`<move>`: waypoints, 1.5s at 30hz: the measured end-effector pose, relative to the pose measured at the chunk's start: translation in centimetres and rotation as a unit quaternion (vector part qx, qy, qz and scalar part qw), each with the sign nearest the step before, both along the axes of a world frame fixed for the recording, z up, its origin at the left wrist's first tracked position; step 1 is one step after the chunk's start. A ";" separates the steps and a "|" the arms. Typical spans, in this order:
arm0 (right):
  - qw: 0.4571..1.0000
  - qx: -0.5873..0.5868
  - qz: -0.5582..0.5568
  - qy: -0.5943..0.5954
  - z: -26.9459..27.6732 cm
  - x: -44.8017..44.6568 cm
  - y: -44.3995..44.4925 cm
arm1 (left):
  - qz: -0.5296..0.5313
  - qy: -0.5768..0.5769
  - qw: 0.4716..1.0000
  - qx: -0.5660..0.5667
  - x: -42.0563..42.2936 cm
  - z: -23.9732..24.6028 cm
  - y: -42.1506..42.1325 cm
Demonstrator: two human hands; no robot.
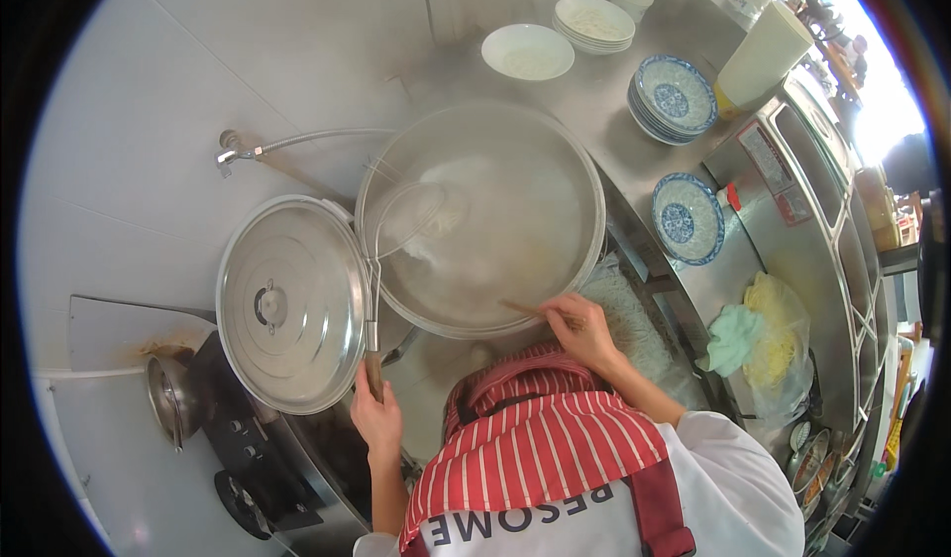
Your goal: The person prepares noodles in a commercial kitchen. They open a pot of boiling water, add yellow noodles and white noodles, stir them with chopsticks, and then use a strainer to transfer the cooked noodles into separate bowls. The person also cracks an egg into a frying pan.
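Note:
My left hand (377,412) grips the wooden handle of a wire strainer (374,297). The strainer's round basket hangs inside a large steel pot (592,185), over its left part, with pale food at it. Steam and cloudy liquid fill the pot and blur what lies inside. In my right hand (583,334), at the pot's near right rim, are wooden chopsticks (521,307); their tips reach over the liquid. Left of the pot stands a round steel lid (304,260), tilted, its edge close to the strainer's handle.
A wall tap (236,154) feeds a hose towards the pot. Blue-and-white bowls (672,100) are stacked on the steel counter (617,111), a single patterned bowl (687,219) nearer. White bowls (527,51) sit behind. Bagged yellow noodles (773,334) lie beside a green cloth (732,338).

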State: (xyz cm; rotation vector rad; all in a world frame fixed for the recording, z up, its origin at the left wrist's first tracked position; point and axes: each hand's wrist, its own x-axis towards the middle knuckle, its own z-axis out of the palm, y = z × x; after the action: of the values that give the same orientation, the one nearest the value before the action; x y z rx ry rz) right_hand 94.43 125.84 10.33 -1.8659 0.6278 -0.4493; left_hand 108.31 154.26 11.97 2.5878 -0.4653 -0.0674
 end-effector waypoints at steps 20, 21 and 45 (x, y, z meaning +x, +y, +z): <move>0.993 0.024 -0.092 -0.074 -0.4 -4.5 -2.6 | -0.075 0.078 0.981 0.164 -2.1 -0.5 -8.5; 0.992 0.023 -0.096 -0.074 -0.4 -4.7 -2.6 | -0.077 0.080 0.981 0.157 -1.8 -0.7 -9.0; 0.995 -0.007 -0.089 -0.052 -0.1 -4.6 -2.1 | -0.218 0.136 0.961 0.105 -0.8 0.1 -9.7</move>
State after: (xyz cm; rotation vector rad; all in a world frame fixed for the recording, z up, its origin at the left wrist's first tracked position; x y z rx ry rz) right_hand 89.79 123.70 10.21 -1.7948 0.7257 -0.6646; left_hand 107.55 144.54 12.12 2.5707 -0.9569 -0.6452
